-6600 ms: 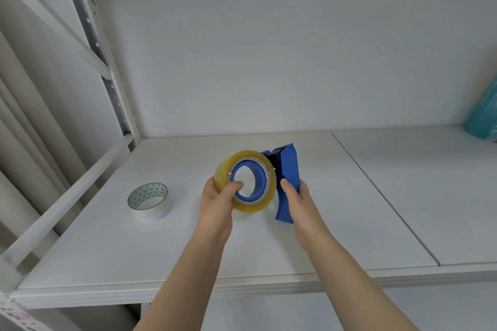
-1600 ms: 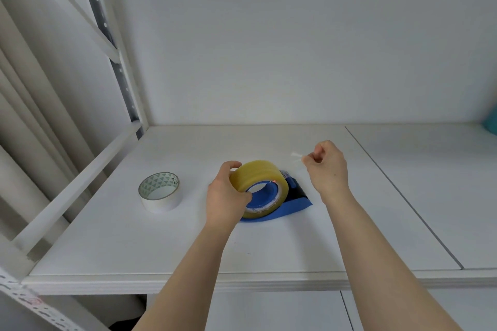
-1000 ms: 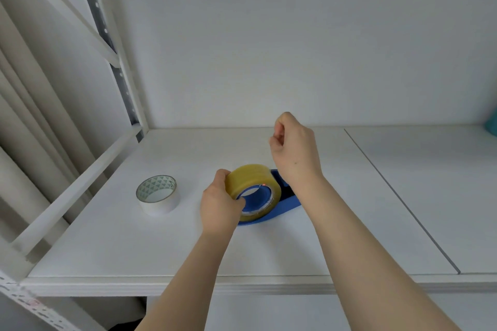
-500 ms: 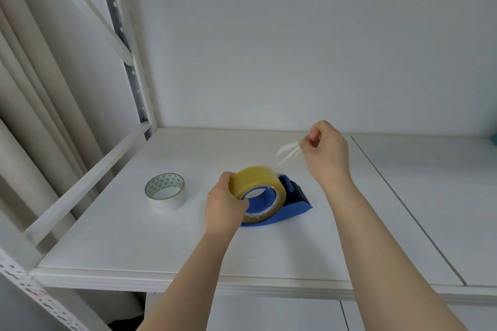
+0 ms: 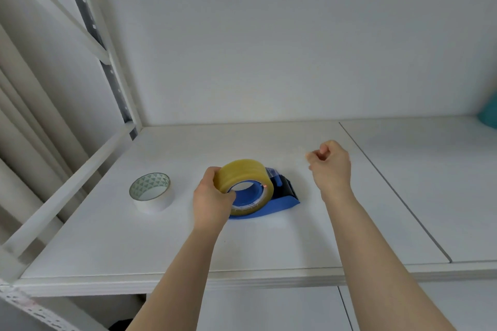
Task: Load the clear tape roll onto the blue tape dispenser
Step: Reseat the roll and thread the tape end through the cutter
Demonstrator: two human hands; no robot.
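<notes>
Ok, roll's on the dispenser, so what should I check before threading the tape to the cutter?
1. Roll seated on the blue hub: ok.
2. Dispenser flat on the shelf: ok.
3. Left hand steadying the roll: ok.
4. Tape end held in the right hand: cannot tell, fingers pinched but no strip is clear.
5. Cutter unobstructed: ok.
6. White roll out of the way: ok, apart to the left.

Bare shelf (image 5: pixel 349 223) right of blue tape dispenser (image 5: pixel 282 200), white tape roll (image 5: pixel 153 192) (left) possibly obstructing
</notes>
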